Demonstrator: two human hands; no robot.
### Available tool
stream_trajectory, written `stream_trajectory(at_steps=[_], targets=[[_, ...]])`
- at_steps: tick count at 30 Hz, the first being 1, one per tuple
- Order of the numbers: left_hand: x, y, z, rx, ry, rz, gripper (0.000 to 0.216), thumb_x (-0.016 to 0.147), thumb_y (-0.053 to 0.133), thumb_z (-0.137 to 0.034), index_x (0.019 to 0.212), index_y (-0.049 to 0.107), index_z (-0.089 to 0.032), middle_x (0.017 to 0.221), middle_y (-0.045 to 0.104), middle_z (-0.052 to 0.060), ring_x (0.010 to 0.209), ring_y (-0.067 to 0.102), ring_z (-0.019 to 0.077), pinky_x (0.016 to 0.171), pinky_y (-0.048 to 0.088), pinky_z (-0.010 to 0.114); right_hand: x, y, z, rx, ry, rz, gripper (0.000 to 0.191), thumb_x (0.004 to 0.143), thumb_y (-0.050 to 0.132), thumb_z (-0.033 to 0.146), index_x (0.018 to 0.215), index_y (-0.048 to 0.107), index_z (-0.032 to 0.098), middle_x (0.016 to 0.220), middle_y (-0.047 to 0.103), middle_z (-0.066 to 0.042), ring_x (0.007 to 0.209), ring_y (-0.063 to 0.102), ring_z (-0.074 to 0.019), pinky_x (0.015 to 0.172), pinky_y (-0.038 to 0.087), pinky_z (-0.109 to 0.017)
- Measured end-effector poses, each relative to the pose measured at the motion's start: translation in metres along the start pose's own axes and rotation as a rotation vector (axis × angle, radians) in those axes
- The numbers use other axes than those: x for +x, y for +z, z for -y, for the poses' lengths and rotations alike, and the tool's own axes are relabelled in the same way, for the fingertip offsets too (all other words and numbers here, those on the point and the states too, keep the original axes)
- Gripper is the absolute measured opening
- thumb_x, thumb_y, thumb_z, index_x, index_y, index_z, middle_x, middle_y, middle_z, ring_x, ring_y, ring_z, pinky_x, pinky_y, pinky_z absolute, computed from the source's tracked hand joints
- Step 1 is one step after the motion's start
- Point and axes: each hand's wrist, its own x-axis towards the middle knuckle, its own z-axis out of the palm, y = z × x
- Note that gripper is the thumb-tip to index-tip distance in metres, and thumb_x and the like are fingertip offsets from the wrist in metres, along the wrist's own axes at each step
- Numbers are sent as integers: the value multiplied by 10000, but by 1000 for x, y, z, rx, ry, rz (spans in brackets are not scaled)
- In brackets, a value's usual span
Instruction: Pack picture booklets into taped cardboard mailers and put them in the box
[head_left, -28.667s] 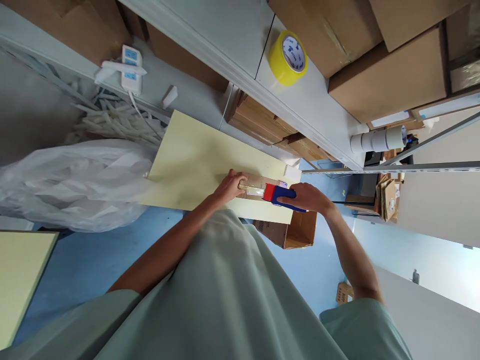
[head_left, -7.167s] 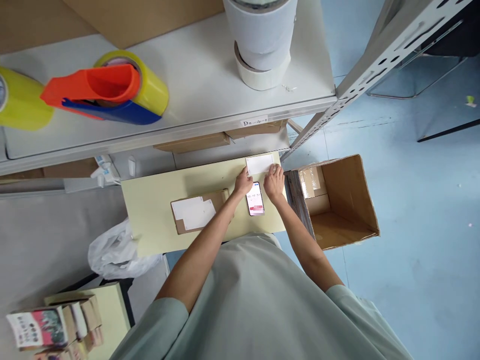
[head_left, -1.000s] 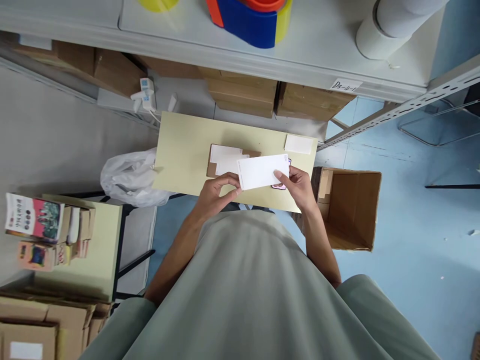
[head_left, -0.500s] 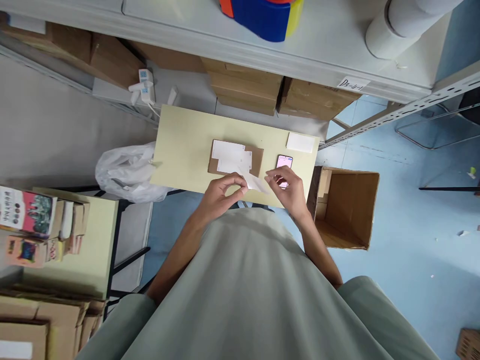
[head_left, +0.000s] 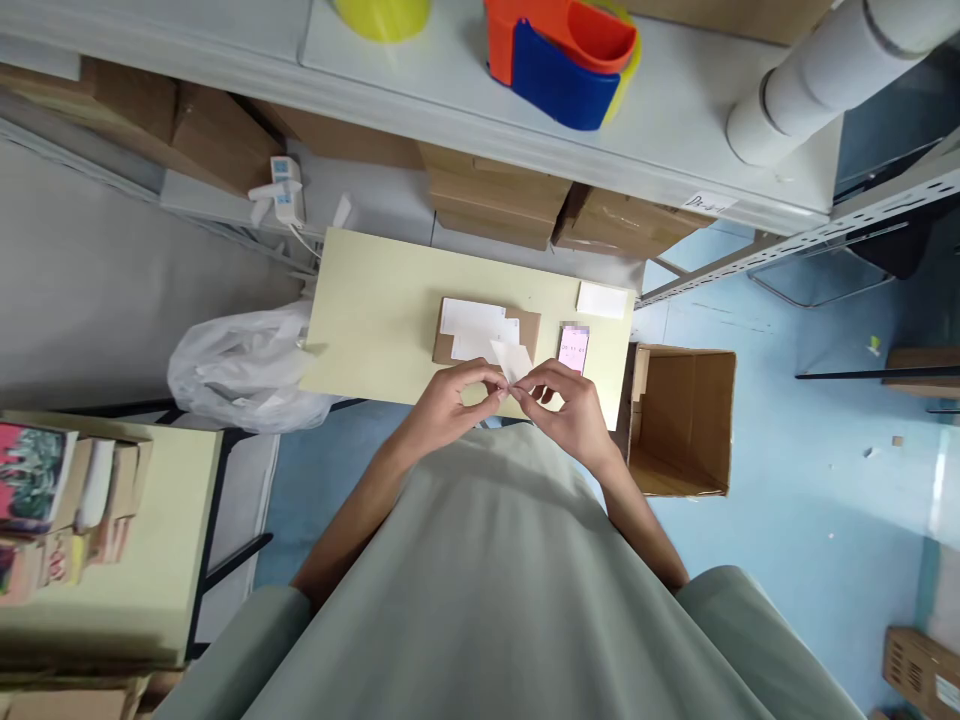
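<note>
Between my fingertips is a small white slip of paper [head_left: 511, 359], held up over the near edge of the pale yellow table [head_left: 375, 310]. My left hand [head_left: 457, 400] pinches its lower corner, and my right hand [head_left: 566, 405] pinches at the same spot, the two sets of fingertips meeting. Just beyond lies a flat brown cardboard box [head_left: 444, 345] with white labels [head_left: 474, 322] on top, partly overlapping. A phone [head_left: 574, 347] with a pink screen lies right of the box, its lower end hidden by my right hand.
White paper [head_left: 602, 299] lies at the table's far right corner. An open cardboard carton [head_left: 686, 420] stands right of the table, a white plastic bag [head_left: 240, 365] left. A shelf [head_left: 420, 90] with a tape dispenser [head_left: 562, 65] and white rolls [head_left: 817, 90] overhangs the far side.
My right hand has moved left to meet my left hand at the slip, and both now pinch it. The slip has turned more upright. The whole view has shifted slightly.
</note>
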Motion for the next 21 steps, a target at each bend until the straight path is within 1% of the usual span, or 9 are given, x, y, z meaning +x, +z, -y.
stream_trajectory(at_steps=[3,6,10,13,16,21], targets=[[-8,-23,8,-16,23,27,160,1004,610,-327,916,703,-229,922,715,25,852,659,179,847,531,321,6,19,12,-35,22,4,139,1013,684,342,923,741,252,924,722,-31,765,670,-172,675,575,-329],[-19,-53,22,3,34,18,155,972,610,-320,890,702,-227,894,709,20,830,662,173,846,531,312,13,41,28,-6,66,-4,175,1004,660,369,887,704,246,892,700,-29,776,667,-177,676,571,-327],[-37,-102,54,59,13,-32,140,929,610,-309,858,699,-228,865,704,11,815,672,173,839,524,306,21,72,49,15,165,-47,229,996,657,430,863,688,246,902,700,-33,795,662,-186,696,571,-333],[-51,-139,80,48,0,-60,127,904,623,-312,854,705,-230,876,716,15,817,679,178,830,530,302,24,95,60,42,233,-86,263,993,669,474,871,690,242,924,698,-36,818,659,-191,720,568,-335],[-67,-173,102,33,-28,-102,127,887,641,-326,866,724,-233,885,730,24,833,689,189,845,539,311,25,116,67,83,286,-141,298,986,686,518,884,689,238,918,687,-30,805,653,-187,720,561,-331],[-93,-222,127,-14,-121,-213,182,880,668,-398,888,748,-235,933,763,59,902,714,225,860,562,335,29,142,84,156,344,-289,309,973,723,536,904,694,236,802,644,-9,741,631,-185,675,530,-323]])
